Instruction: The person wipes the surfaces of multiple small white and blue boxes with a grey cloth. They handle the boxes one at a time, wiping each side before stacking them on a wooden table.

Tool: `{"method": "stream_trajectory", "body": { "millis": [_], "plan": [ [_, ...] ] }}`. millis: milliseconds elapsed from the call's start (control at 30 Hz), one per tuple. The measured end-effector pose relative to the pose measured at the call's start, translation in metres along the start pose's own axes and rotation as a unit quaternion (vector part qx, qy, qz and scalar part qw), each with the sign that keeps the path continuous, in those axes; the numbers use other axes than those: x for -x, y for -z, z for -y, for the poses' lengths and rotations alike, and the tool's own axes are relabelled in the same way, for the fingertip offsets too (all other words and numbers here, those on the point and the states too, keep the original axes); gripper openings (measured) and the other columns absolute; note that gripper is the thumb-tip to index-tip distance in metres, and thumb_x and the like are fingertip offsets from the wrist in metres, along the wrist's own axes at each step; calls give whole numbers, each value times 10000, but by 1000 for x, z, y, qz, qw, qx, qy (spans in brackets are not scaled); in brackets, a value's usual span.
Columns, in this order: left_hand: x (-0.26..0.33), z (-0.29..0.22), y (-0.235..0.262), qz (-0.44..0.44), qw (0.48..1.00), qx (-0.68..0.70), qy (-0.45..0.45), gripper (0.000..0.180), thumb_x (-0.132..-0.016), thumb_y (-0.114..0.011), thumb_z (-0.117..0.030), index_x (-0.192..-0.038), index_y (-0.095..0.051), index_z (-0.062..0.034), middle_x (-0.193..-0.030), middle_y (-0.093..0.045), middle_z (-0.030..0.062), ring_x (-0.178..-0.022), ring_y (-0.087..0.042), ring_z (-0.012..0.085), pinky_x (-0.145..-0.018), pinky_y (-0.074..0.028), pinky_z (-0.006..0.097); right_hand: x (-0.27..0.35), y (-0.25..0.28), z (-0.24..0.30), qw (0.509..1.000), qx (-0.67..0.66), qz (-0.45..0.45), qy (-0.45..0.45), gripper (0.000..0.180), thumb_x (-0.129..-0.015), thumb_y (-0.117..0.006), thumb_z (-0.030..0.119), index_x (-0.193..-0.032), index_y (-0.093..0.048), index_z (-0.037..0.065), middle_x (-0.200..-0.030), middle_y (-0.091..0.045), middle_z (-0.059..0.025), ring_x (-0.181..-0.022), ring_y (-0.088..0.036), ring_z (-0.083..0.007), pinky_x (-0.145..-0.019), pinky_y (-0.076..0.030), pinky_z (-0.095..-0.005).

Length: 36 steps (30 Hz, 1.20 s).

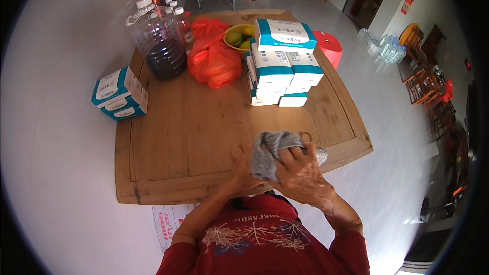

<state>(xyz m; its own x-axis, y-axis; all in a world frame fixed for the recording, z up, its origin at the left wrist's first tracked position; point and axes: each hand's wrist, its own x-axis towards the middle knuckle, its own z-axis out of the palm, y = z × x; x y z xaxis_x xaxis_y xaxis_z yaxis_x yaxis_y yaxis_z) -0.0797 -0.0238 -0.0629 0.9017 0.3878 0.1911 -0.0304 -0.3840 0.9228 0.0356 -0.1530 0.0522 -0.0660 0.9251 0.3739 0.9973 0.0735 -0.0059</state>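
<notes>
red shirt (257,242) borders the tabletop (178,147); above its near edge, right hand (299,173) is clamped on gray cloth (264,160); left hand (246,173) adjoins it, fingers hidden, probably bracing the bunch from opposite.

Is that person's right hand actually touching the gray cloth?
Touching. The head view shows the right hand closed over the gray cloth, no gap between them.

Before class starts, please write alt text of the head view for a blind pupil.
A person's bare right hand grips a ribbed grey cloth, the left hand beside it, over a brown wooden table. White-and-teal rectangular packs are stacked left and right; beyond sit a clear plastic jug and knotted red bag.
</notes>
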Motion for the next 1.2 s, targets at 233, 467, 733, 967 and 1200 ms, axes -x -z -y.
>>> {"method": "stream_trajectory", "body": {
  "millis": [233, 467, 733, 967, 1200],
  "plan": [
    [27, 35, -3, 125, 983, -130, 14, 619, -714, -770, -230, -1237, -483, -64, -1190, -568, 117, -1101, -548, 257, -913, -439, 378, -47, -9, -24, 958, -217, 187, 21, 352, -866, -541, 346, -918, -618, 7, -1002, -572, -187, -874, -585, -338, -744, -449, -446],
    [12, -6, -6, -54, 997, 46, 15, 691, -641, -838, -186, -1193, -450, -36, -1119, -572, 137, -994, -578, 274, -824, -481, 367, -44, 10, -67, 804, -431, 352, -207, 516, -899, -466, 442, -1042, -567, -43, -888, -615, -148, -850, -565, -245, -732, -451, -358],
    [4, -21, -5, -82, 994, 77, -16, 689, -639, -835, -127, -1192, -431, -48, -1127, -556, 108, -1020, -562, 212, -863, -466, 330, 53, -100, -55, 438, -805, 70, -394, 586, -941, -451, 458, -1290, -456, -12, -1227, -549, -130, -1137, -514, -226, -1005, -368, -313],
    [-4, 23, 6, -217, 859, 445, 133, 245, -869, -604, -178, -1058, -565, -27, -938, -655, 106, -774, -663, 186, -634, -566, 319, 72, -116, -19, 801, -533, -37, -270, 475, -907, -544, 286, -1257, -473, -27, -1238, -529, -242, -1190, -500, -286, -980, -377, -350],
    [-14, -1, -7, -249, 872, 375, 194, 313, -946, -495, -293, -1134, -487, -43, -907, -628, 64, -721, -632, 147, -607, -540, 263, -5, -77, -36, 931, -234, -219, -175, 331, -764, -672, 167, -1031, -604, -16, -1078, -525, -220, -966, -518, -396, -783, -453, -464]
  ]
}}
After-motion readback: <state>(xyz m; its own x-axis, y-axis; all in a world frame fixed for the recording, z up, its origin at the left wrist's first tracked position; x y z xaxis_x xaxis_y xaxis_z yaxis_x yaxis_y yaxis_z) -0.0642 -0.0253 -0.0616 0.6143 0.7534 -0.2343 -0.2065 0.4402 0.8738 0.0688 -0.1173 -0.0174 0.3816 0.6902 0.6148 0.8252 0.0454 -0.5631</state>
